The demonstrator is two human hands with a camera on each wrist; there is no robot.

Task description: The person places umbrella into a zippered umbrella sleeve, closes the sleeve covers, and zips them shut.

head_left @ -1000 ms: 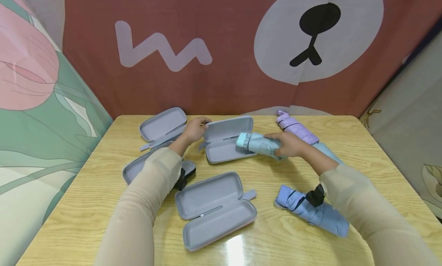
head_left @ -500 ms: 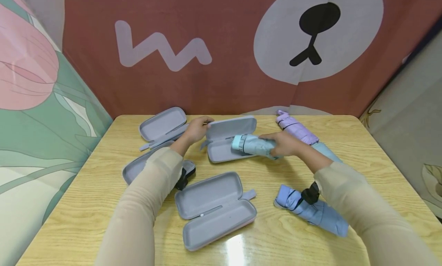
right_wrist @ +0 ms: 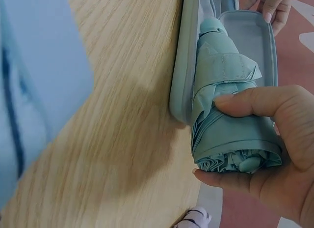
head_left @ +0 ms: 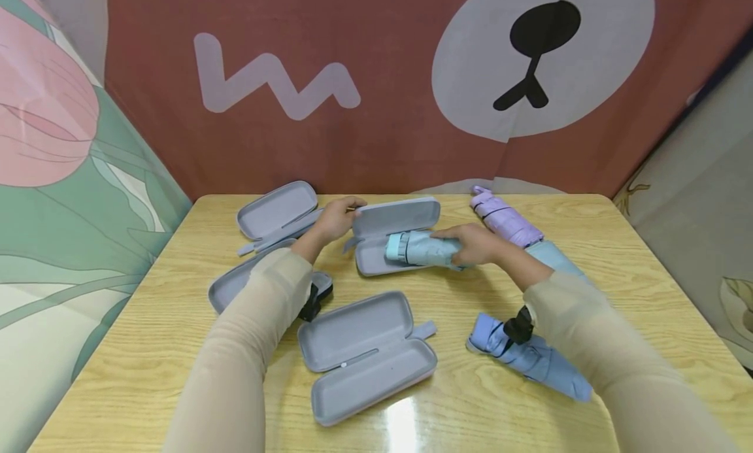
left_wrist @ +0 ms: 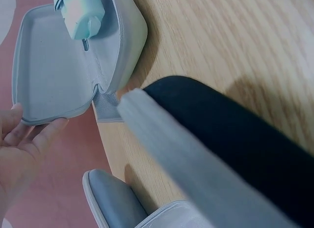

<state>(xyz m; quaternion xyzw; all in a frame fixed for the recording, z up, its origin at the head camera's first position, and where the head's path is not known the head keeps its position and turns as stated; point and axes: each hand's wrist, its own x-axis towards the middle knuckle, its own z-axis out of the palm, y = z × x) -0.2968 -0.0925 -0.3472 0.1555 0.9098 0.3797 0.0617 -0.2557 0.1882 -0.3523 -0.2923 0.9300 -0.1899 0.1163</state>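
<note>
Here, the right hand (head_left: 478, 244) grips a pale teal umbrella (head_left: 426, 248), rolled, creased and strapped, its mint handle (head_left: 392, 247) inside an open gray case (head_left: 369, 261); the left hand (head_left: 336, 219) pinches the lid (head_left: 400, 219) by its edge.

Left arm (head_left: 235, 348), right arm (head_left: 600, 348) stretched forward; left hand (head_left: 335, 220) pinching, right hand (head_left: 475, 244) gripping.

I see 1 wood-grain table (head_left: 117, 374) catching a white glare (head_left: 401, 427); behind it hangs a reddish-brown cartoon-printed cloth (head_left: 388, 149), with floral fabric (head_left: 53, 152) at left.
</note>
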